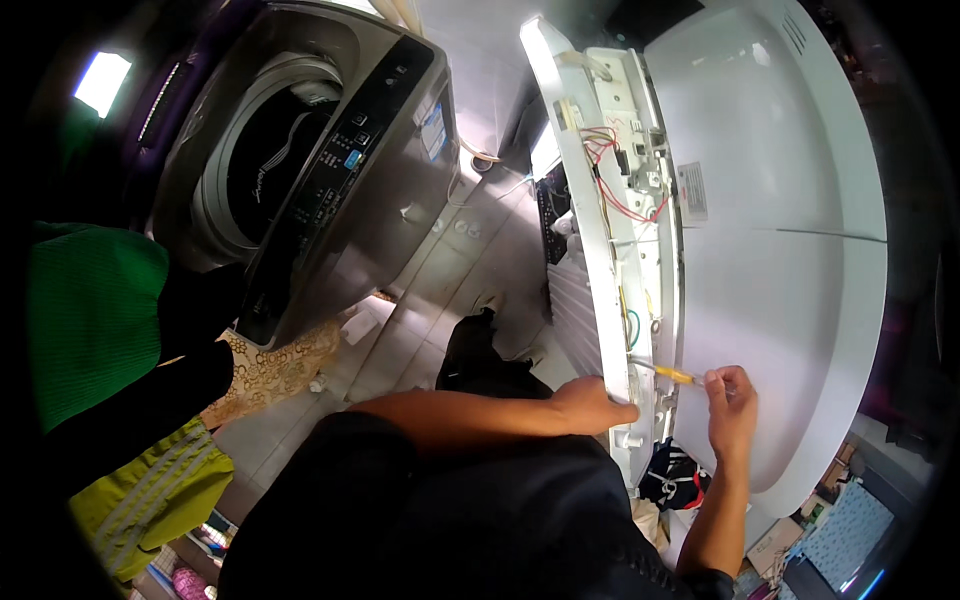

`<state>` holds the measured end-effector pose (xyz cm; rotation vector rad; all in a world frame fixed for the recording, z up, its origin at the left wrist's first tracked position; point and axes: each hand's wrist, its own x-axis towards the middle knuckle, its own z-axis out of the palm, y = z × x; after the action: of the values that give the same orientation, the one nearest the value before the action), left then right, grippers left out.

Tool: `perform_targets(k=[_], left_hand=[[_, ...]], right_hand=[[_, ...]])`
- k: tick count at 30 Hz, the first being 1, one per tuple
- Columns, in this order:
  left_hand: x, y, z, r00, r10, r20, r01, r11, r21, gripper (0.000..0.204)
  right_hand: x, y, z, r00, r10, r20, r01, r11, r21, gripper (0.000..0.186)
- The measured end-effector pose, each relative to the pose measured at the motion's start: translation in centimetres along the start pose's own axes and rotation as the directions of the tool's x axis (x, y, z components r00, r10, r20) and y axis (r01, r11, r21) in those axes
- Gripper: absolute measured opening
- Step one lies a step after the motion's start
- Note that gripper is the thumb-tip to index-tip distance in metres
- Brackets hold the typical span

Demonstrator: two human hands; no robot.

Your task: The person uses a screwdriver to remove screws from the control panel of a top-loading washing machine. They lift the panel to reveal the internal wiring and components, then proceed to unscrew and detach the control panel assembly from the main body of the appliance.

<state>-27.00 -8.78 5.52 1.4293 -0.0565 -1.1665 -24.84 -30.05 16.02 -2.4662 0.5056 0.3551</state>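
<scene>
My right hand (733,405) is closed around the clear end of a screwdriver (674,375) with a yellow section. The screwdriver's shaft points left into an opened white panel (603,290) that runs along the side of a white appliance (760,330). Inside the panel lie red wires (628,207), a green wire loop (634,328) and several small fittings. My left hand (592,407) grips the panel's long edge near its lower end, fingertips at the rim. What the screwdriver's tip touches is too small to tell.
A dark grey top-loading washing machine (375,215) stands at the left with its lid raised. Green cloth (98,310) and a yellow-green garment with pale stripes (150,500) hang at the lower left. Dark fabric (672,475) lies below the panel. Tiled floor (440,270) runs between the machines.
</scene>
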Motion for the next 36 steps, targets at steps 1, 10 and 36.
perform_targets(k=[1, 10, 36], left_hand=[[0.2, -0.3, 0.0, 1.000, 0.030, 0.004, -0.030, 1.000, -0.009, 0.048], [1.2, -0.6, -0.7, 0.996, 0.034, -0.079, -0.052, 0.970, -0.239, 0.054], [4.3, -1.5, -6.6, 0.996, -0.040, 0.075, 0.077, 0.793, -0.604, 0.044]], right_hand=[[0.0, -0.6, -0.6, 0.999, 0.044, -0.002, -0.044, 0.999, 0.006, 0.022], [-1.3, -1.7, -2.4, 0.992, 0.114, -0.059, -0.095, 0.963, 0.254, 0.021], [-3.8, 3.1, -0.1, 0.944, 0.301, -0.136, -0.106, 0.666, 0.738, 0.024]])
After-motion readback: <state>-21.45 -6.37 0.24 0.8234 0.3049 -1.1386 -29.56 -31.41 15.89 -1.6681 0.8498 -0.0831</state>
